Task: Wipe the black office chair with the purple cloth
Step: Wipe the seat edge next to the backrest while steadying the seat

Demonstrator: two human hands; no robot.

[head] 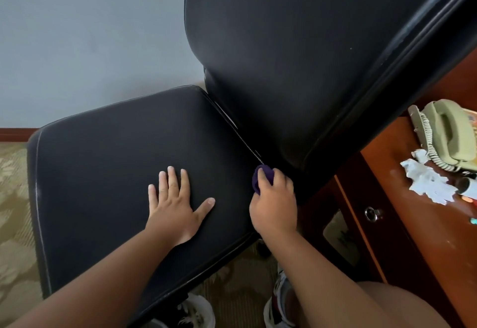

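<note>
The left hand (178, 206) lies flat on the chair (116, 172) seat, probably steadying it, while the right hand (275, 206) grips the bunched cloth (258, 176) at the seat's back edge, working the crease.

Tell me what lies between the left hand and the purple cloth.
Only bare chair seat, seen in the head view: nothing lies between the left hand and the purple cloth gripped by the right hand.

Telephone (446, 131) on desk (387, 170), apparently behind chair (116, 160).
</note>
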